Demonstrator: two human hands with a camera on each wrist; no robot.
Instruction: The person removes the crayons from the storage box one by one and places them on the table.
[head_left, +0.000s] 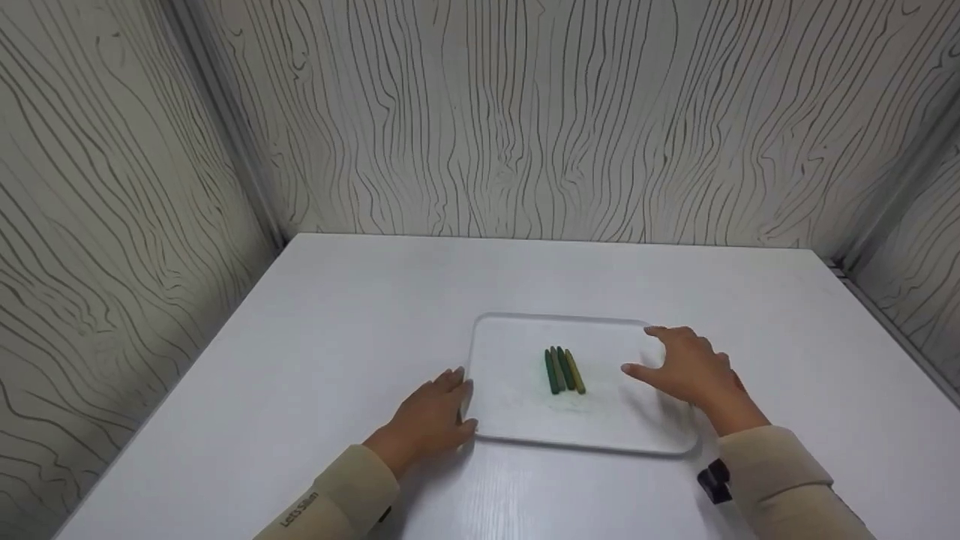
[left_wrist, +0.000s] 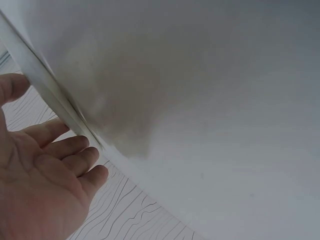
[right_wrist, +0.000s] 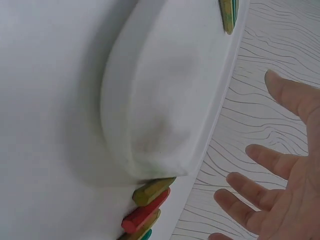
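Note:
A white shallow tray (head_left: pixel 510 416) lies flat on the table, with several green and yellowish crayons (head_left: pixel 564 371) side by side near its middle. My left hand (head_left: pixel 431 416) is at the tray's left edge, fingers along the side and thumb by the near corner. In the left wrist view its fingertips (left_wrist: pixel 86 142) meet the rim. Over the tray's right side hovers my right hand (head_left: pixel 694 367), thumb and fingers spread wide with nothing between them. The right wrist view shows more crayons beside the tray's end, a red crayon (right_wrist: pixel 145 212) among them; my right hand and arm hide these in the head view.
The white table (head_left: pixel 337 300) reaches back to a panel wall (head_left: pixel 510 135) with a wood-grain pattern. Similar panels stand on the left and right. Faint green smudges mark the tray near the crayons.

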